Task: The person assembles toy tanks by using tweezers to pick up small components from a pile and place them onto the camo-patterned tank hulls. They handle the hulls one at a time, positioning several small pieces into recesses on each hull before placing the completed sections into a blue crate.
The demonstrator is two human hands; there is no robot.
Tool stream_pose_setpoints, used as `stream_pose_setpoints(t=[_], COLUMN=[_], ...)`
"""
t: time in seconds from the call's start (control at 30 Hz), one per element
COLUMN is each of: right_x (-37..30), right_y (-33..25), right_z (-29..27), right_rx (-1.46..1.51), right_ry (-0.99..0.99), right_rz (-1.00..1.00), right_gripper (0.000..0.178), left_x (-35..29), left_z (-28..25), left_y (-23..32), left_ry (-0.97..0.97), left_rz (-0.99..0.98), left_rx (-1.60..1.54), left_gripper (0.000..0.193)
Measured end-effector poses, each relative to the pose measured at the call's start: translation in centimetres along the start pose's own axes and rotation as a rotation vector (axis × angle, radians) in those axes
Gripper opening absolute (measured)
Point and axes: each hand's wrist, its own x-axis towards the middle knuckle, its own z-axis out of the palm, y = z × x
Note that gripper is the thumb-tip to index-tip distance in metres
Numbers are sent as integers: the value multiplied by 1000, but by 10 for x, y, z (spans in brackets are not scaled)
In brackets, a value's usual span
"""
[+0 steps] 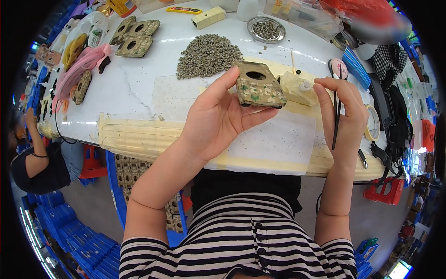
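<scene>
left hand [218, 110] clamped on camouflage case [263, 92] with round hole, held above bench [139, 90]. right hand [348, 111], right of case, curled round slim black tool [335, 128]; thumb and forefinger tips near taped block [296, 95], cannot tell if pinching anything. far left of case, heap of small parts [206, 56]; far side, metal dish [267, 41].

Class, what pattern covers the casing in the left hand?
The casing is green, brown and tan camouflage, clearest in the head view.
</scene>
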Motion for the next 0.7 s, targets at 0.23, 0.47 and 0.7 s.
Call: stream_pose_setpoints(t=[0.23, 0.47, 0.7], right_x=[5, 3, 0], right_y=[-21, -36, -38], right_z=[-12, 4, 12], right_rx=[159, 620, 717], right_ry=[200, 12, -18], right_rz=[-120, 15, 86], right_gripper=[8, 7, 7], left_x=[-1, -2, -3], left_z=[3, 4, 4], left_y=[-1, 0, -1], left_ry=[19, 12, 18], left_rz=[-1, -31, -26], left_rx=[56, 62, 53], left_gripper=[50, 51, 50])
